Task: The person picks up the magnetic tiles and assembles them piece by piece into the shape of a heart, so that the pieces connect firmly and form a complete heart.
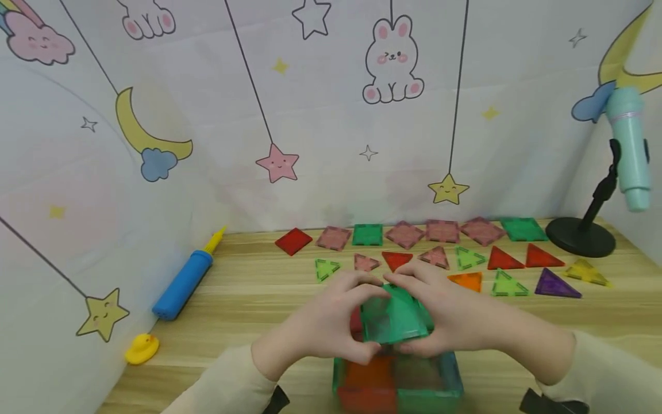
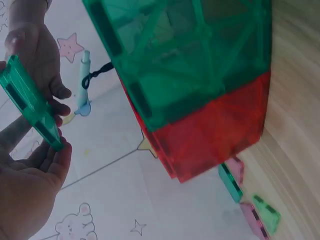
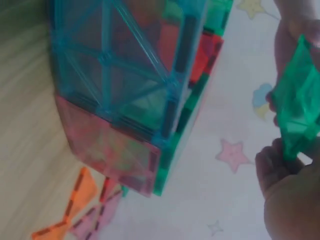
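Note:
Both hands hold green see-through magnetic tiles (image 1: pixel 395 316) above a box built of magnetic tiles (image 1: pixel 426 399). The left hand (image 1: pixel 351 313) grips their left side between thumb and fingers, and the right hand (image 1: pixel 439 305) grips the right side the same way. Two green pieces seem to meet at an angle, overlapping in the head view. In the left wrist view the box shows a green panel (image 2: pixel 175 90) and a red panel (image 2: pixel 215 132). From the right wrist, a blue panel (image 3: pixel 115 65) and a pink panel (image 3: pixel 110 145) are visible.
Behind the box lie rows of loose tiles, including a red square (image 1: pixel 293 241), a green square (image 1: pixel 523 229) and a purple triangle (image 1: pixel 557 284). A mint microphone (image 1: pixel 628 149) stands back right. At left are a blue pump (image 1: pixel 183 284) and a yellow rubber duck (image 1: pixel 142 349).

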The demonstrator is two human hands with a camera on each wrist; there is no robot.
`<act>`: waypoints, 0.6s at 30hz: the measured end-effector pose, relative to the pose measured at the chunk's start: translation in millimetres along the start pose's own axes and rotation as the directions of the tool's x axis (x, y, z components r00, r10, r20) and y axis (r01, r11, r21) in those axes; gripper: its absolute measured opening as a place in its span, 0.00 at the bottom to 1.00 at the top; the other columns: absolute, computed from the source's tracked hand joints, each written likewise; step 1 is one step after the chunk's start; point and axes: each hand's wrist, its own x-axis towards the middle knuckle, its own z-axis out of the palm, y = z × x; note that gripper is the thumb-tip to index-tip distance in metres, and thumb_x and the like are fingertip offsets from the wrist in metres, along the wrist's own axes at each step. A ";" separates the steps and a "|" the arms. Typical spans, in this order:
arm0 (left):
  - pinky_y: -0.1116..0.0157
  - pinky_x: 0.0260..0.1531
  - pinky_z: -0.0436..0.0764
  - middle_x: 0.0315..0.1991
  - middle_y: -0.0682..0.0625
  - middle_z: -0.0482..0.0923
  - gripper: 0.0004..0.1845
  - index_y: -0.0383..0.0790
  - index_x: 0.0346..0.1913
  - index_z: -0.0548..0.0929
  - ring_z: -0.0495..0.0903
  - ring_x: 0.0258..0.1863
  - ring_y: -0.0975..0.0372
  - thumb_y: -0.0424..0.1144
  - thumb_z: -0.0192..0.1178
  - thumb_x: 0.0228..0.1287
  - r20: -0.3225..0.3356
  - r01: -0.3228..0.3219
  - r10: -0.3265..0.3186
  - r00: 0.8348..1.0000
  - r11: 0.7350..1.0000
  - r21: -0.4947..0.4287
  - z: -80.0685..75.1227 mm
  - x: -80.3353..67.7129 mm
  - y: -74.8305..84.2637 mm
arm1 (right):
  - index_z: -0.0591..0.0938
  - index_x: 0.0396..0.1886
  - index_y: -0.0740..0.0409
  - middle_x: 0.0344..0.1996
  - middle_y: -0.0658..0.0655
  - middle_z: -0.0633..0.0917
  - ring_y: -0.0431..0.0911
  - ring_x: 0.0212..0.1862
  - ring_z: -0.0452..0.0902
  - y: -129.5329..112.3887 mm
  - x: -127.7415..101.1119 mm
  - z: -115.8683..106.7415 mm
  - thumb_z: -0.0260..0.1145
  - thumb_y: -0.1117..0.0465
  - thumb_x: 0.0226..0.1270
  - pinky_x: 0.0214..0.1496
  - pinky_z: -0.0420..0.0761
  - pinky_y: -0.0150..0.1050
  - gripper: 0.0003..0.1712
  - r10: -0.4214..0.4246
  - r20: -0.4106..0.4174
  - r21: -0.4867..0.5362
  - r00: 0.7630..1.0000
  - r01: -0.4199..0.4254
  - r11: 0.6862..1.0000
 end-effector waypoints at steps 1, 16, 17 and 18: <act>0.63 0.52 0.72 0.57 0.46 0.68 0.28 0.41 0.53 0.77 0.66 0.56 0.56 0.42 0.68 0.44 0.007 -0.009 0.009 1.000 1.000 -0.007 3.4 0.9 2.1 | 0.65 0.66 0.56 0.56 0.51 0.65 0.43 0.52 0.63 -0.9 -2.7 1.5 0.68 0.38 0.53 0.46 0.77 0.40 0.46 0.010 0.007 -0.002 1.000 -0.010 1.000; 0.74 0.54 0.66 0.56 0.47 0.68 0.29 0.41 0.55 0.76 0.65 0.55 0.60 0.44 0.69 0.48 0.160 -0.051 0.050 0.986 0.999 0.005 38.8 6.3 17.9 | 0.71 0.57 0.48 0.48 0.41 0.64 0.38 0.50 0.55 -5.6 -46.9 28.5 0.65 0.30 0.50 0.45 0.68 0.44 0.40 0.088 -0.089 -0.159 0.992 -0.101 0.982; 0.74 0.54 0.66 0.56 0.47 0.68 0.28 0.42 0.55 0.76 0.65 0.55 0.61 0.44 0.68 0.48 0.167 -0.055 0.051 0.985 0.998 0.021 40.8 6.7 17.6 | 0.71 0.58 0.49 0.49 0.42 0.64 0.39 0.51 0.56 -4.4 -49.8 31.3 0.64 0.30 0.51 0.46 0.68 0.46 0.40 0.090 -0.097 -0.161 0.991 -0.104 0.981; 0.74 0.54 0.66 0.56 0.47 0.68 0.28 0.42 0.55 0.76 0.65 0.55 0.61 0.45 0.68 0.49 0.178 -0.055 0.048 0.983 0.998 0.034 42.6 7.2 17.0 | 0.70 0.59 0.50 0.50 0.42 0.64 0.39 0.51 0.56 -3.1 -52.5 34.0 0.64 0.31 0.52 0.46 0.69 0.47 0.41 0.097 -0.103 -0.160 0.990 -0.113 0.981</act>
